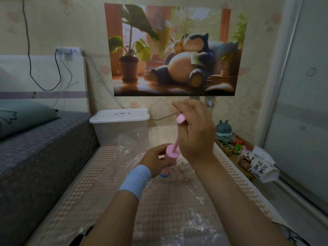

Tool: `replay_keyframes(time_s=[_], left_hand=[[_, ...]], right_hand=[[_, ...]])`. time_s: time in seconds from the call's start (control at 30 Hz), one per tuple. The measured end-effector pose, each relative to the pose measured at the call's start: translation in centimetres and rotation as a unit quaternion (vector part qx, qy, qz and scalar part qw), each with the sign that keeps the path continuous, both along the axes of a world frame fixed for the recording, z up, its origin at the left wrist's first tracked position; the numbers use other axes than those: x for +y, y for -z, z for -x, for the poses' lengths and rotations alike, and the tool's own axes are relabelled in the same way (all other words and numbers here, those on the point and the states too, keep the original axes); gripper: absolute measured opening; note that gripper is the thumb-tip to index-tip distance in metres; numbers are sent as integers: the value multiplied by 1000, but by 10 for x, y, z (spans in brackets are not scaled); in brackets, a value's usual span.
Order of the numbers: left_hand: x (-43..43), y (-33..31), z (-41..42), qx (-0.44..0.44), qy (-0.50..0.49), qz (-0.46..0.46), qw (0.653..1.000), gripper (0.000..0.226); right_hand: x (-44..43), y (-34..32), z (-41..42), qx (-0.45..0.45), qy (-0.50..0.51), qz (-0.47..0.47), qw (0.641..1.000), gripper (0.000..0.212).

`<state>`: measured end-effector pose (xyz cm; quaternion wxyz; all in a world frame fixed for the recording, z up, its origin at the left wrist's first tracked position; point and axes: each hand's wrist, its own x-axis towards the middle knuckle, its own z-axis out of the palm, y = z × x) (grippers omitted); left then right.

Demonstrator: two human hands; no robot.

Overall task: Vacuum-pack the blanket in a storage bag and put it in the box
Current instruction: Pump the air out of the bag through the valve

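Observation:
A clear plastic storage bag [177, 206] lies flat on the low mat in front of me, with a pale fleecy blanket [182, 172] showing inside it. A pink hand pump [169, 160] stands upright on the bag. My left hand [156, 159] grips the pump's barrel. My right hand [193, 128] holds the pink handle [181, 119], and the thin pink rod is drawn far out of the barrel. A translucent lidded storage box [120, 125] stands on the floor behind the bag, its white lid on.
A bed with a grey cover [40, 148] and a green pillow runs along the left. To the right are a low wooden tray of small toys [229, 146], a tissue pack [257, 166] and a sliding door [301, 103]. A poster hangs on the wall.

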<state>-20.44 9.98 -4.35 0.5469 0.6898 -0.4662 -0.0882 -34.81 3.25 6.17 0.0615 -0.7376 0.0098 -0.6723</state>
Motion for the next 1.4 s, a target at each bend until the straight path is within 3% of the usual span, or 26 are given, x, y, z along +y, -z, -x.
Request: replay_keyframes(time_s=[0.07, 0.13, 0.2, 0.27, 0.37, 0.43, 0.47, 0.53, 0.6, 0.63, 0.7, 0.77, 0.87, 0.93, 0.97, 1.03, 1.1, 1.17, 1.23, 1.3, 1.37, 1.4], left_hand=[[-1, 0, 3, 1, -3, 3, 1000, 47], [2, -2, 3, 2, -13, 11, 1000, 37], [5, -3, 2, 1, -18, 14, 1000, 32], [6, -3, -1, 12, -11, 18, 1000, 41], [3, -2, -1, 16, -3, 13, 1000, 54], [0, 0, 0, 7, 0, 6, 1000, 55], [0, 1, 1, 7, 2, 5, 1000, 54], [0, 0, 5, 14, -5, 10, 1000, 46], [2, -1, 4, 11, -17, 12, 1000, 34], [3, -2, 4, 5, -22, 13, 1000, 31], [6, -3, 2, 10, -16, 24, 1000, 36], [6, -3, 0, 22, -4, 25, 999, 48], [3, -2, 2, 12, 2, 8, 1000, 55], [1, -1, 4, 16, 1, 8, 1000, 53], [1, -1, 5, 16, -3, 9, 1000, 48], [3, -2, 6, 8, -18, 11, 1000, 37], [6, -4, 5, 0, -24, 15, 1000, 32], [9, -6, 4, 4, -17, 20, 1000, 38], [9, -7, 3, 2, -9, 15, 1000, 46], [9, -5, 2, -3, -2, 11, 1000, 48], [8, -4, 3, -6, 1, 9, 1000, 47], [8, -4, 4, -5, 0, 10, 1000, 44]], right_hand=[[-3, 31, -8, 112, 22, -28, 993, 36], [-7, 53, -16, 296, 34, -42, 954, 48], [-9, 50, -17, 356, 35, -30, 933, 54], [-6, 28, -12, 263, 41, 6, 964, 44], [-2, -5, -1, 40, 0, 14, 999, 34], [-2, -1, -2, -16, -17, 6, 1000, 32], [-3, 8, -4, 1, -9, -2, 1000, 32], [-7, 36, -12, 153, 2, -37, 987, 36], [-10, 53, -20, 358, 32, -61, 931, 40], [-11, 53, -21, 398, 42, -57, 915, 42], [-10, 39, -17, 329, 18, -37, 943, 45], [-5, 15, -10, 161, 4, 3, 987, 39], [-4, 2, -4, -3, -27, 6, 1000, 36], [-6, 19, -8, 40, -15, -10, 999, 38], [-9, 33, -13, 119, -8, -28, 993, 40], [-11, 53, -19, 317, -5, -62, 947, 51], [-12, 52, -21, 382, -6, -65, 922, 62], [-9, 38, -19, 299, -29, -50, 952, 54], [-4, 21, -15, 153, -46, -21, 987, 42], [-1, 14, -13, 52, -69, -10, 996, 38], [-2, 19, -16, 43, -72, -10, 996, 38], [-4, 26, -18, 79, -67, -17, 994, 39]])
